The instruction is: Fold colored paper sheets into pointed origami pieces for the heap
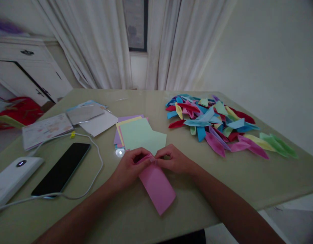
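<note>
A pink sheet of paper (158,186), narrow and folded lengthwise, slants from my fingers towards the table's near edge. Its far end is pinched between the thumb and fingers of my left hand (132,166). My right hand (174,159) grips the same end from the other side, and the two thumbs nearly meet. The fingers hide the exact fold there. Just beyond my hands lies a loose stack of coloured paper, with pale green sheets (137,134) on top and yellow, pink and purple edges showing underneath.
A heap of folded paper pieces (207,117) in many colours spreads over the right back. To the left are a black phone (62,167), a white power bank (15,179), a white cable (102,162) and several paper packets (48,130). Curtains hang behind the table.
</note>
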The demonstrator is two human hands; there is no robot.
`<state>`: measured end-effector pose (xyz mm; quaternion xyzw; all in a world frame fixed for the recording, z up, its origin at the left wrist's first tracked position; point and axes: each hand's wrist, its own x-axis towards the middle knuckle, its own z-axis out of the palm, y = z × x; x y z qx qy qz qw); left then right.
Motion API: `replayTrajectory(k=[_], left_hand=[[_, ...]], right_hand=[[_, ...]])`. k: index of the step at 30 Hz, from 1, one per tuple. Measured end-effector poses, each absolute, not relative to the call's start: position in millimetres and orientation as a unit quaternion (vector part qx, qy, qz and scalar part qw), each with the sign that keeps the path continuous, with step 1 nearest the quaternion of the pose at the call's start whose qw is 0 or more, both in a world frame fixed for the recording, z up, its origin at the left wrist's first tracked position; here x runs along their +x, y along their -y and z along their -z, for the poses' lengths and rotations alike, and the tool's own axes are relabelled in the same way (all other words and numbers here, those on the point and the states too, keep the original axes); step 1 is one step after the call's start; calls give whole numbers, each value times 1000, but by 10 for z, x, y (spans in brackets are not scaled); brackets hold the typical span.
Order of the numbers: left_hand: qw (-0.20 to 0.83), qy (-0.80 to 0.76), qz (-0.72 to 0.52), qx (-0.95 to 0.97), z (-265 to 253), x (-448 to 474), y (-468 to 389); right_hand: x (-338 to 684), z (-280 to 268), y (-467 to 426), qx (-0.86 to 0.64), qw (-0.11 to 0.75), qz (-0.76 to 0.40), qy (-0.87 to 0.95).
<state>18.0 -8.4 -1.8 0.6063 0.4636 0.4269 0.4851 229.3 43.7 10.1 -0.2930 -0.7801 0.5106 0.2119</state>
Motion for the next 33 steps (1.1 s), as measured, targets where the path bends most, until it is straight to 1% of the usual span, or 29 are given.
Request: replayTrajectory(k=[2,4,6,9,12,14,15,16,21,27,33], left_hand=[[490,-460,-422,608,25,180,83],[494,-470,-451,576,26,160,68],[485,-496,-518,501,20,107,27],[440,-522,-624,379,5,-15,-68],[407,-520,-679,321,-6,-87,-128],[406,-524,-666,341,-2,-69,-115],[408,-528,-651,361,3,-44,-95],[411,-530,-640,375,8,-14,-70],[423,-553,-599,396,10,90,17],[422,-564,-601,378,-8,55,-2],[428,-567,-612,347,67,55,6]], right_hand=[[2296,-103,-444,-293,208,-497,790],[2340,-125,-494,-299,203,-488,795],[2428,-157,-594,-320,206,-474,794],[2598,-171,-792,-363,239,-446,782],[2693,-129,-927,-407,322,-445,730],[2676,-99,-937,-408,374,-449,701],[2648,-90,-921,-396,383,-455,700],[2613,-86,-896,-379,384,-465,702],[2472,-96,-765,-353,311,-472,745],[2451,-100,-737,-343,299,-506,733],[2460,-125,-735,-346,284,-478,756]])
